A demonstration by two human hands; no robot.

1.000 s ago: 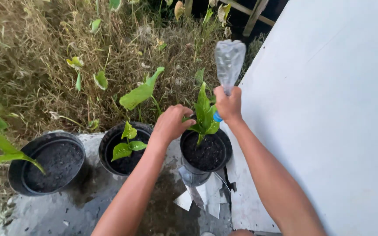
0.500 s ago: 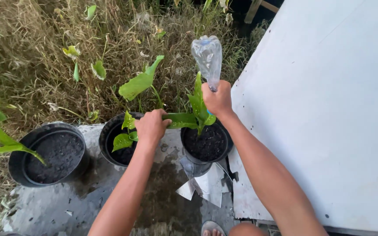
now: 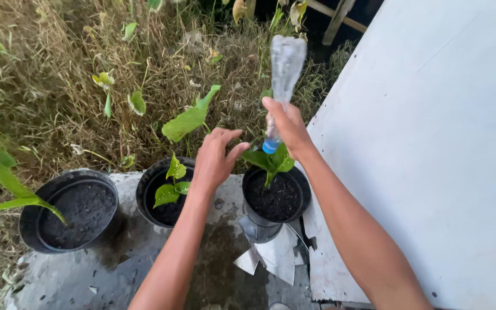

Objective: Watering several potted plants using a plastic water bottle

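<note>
- Three black pots stand in a row on a wet grey concrete slab (image 3: 116, 270), with dry grass (image 3: 47, 86) behind them.
- Right hand (image 3: 287, 127) holds a clear plastic bottle (image 3: 285, 69) upside down, blue cap (image 3: 270, 147) at the bottom; its grip is loose, fingers spread along the bottle's neck rather than clenched around it.
- Bottle cap hangs just above the leaves of the plant (image 3: 271, 162) in the right pot (image 3: 276, 198).
- Left hand (image 3: 213, 158) hovers between the middle pot (image 3: 165, 198) and the right pot, fingers open and slightly curled, holding nothing; its thumb points toward the right plant's leaves, very near them, though contact cannot be told.
- Middle pot holds a small seedling (image 3: 170, 185) with a few bright green leaves in dark soil.
- Left pot (image 3: 70, 209) is filled with dark soil; a long green leaf (image 3: 12, 198) reaches over its rim from the left.
- Large single leaf (image 3: 188, 117) rises on a stalk behind the middle pot.
- Right pot sits on crumpled silvery sheet (image 3: 271, 255), at the edge of a big white panel (image 3: 431, 143) that fills the right side of the view.
- Both forearms stretch forward from the bottom of the view, the left bare arm crossing above the wet patch on the slab.
</note>
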